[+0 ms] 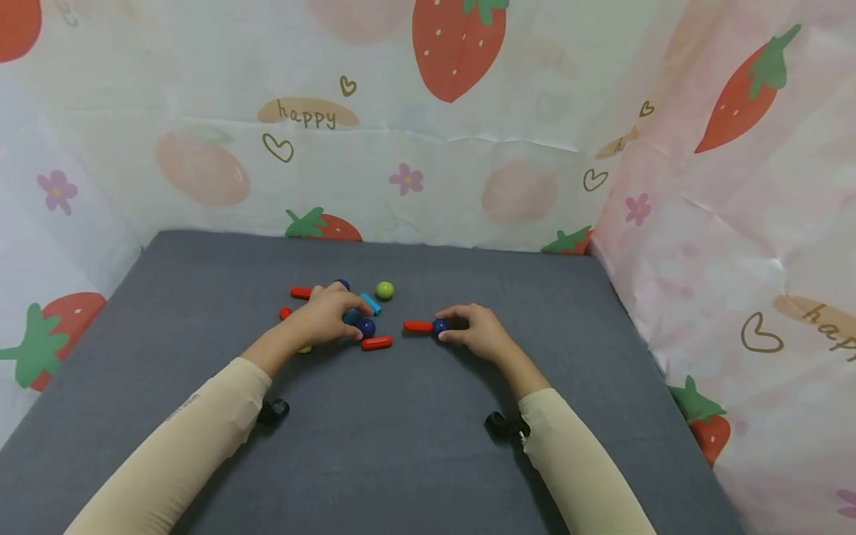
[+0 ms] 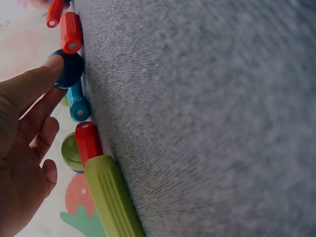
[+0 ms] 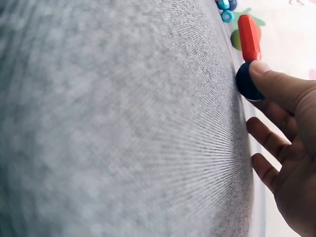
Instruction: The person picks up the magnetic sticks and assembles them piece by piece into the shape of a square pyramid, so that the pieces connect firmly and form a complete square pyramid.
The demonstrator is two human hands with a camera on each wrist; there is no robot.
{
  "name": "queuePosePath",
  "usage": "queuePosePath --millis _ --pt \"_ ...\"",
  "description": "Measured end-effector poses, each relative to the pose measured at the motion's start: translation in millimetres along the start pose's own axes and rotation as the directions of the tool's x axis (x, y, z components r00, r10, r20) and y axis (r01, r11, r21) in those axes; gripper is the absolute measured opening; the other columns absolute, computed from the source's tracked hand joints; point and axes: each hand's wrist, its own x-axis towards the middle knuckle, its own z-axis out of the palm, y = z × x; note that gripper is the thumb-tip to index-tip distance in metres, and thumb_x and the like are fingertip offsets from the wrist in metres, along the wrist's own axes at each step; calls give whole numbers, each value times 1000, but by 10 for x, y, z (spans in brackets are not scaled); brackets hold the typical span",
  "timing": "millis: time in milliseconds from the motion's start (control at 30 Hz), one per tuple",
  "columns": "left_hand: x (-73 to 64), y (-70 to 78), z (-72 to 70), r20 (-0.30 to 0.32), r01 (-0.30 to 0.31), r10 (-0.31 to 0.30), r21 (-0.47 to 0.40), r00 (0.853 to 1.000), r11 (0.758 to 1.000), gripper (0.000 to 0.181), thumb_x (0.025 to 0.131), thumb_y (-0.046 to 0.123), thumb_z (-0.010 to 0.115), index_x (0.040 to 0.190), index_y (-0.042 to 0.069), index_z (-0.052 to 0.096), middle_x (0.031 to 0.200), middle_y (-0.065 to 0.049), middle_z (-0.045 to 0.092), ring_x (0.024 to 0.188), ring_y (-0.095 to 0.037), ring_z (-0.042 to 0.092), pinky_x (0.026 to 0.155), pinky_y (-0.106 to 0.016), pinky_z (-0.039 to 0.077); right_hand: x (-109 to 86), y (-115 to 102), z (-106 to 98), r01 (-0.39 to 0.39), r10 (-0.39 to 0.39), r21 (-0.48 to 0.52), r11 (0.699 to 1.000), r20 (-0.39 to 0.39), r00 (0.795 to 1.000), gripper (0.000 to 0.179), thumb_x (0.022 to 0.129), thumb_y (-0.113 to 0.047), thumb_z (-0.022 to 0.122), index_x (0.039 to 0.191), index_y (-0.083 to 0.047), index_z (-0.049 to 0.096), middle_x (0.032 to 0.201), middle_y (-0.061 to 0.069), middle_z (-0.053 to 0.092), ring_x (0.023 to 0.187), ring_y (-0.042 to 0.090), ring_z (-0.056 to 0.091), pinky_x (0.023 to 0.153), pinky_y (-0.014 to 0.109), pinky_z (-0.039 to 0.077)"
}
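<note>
A glossy dark blue ball (image 1: 441,328) sits pinched in the right hand (image 1: 478,332), a ridged red rod (image 1: 417,326) end-on against it, pointing leftward from that grip. Another glossy dark blue sphere (image 1: 365,328) sits between the left hand's (image 1: 324,313) thumb and forefinger.

The head view looks forward and down; 2 close, sideways-tilted wrist views share its flat grey cloth tabletop (image 1: 388,446).

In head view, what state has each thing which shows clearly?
Left grip: pinching left dark-blue ball
Right grip: pinching right dark-blue ball
Rightmost red rod: touching right ball end-on
Nearest red rod: lying unheld
Green ball: resting unheld
Bright-blue rod: lying beside green ball
</note>
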Motion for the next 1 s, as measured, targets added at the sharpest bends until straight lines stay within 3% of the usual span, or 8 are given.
queuePosePath --millis 367,533,1000 --pt "61 31 42 32 31 -33 45 999 999 38 84 32 86 120 24 76 117 5 72 107 -21 47 85 -41 27 -67 20 -86 -13 13 -1 1000 13 1000 38 90 -26 81 127 -20 73 132 3 68 129 27 58 109 49 44" --pt "95 71 23 11 39 -39 35 999 999 38 87 33 84 122 21 76 113 4 71 106 -21 47 86 -41 27 -101 50 -137 -22 23 -10 1000 12 1000 39 91 -27 80 128 -19 72 133 3 67 130 27 57 109 49 44" --pt "309 348 132 -33 39 -39 -9 999 999 36 89 34 82 121 20 75 112 1 69 111 -23 49 93 -46 32 -105 127 -180 -9 8 -32 999 -4 1000 38 93 -25 78 129 -17 72 133 5 67 130 28 58 109 49 44"
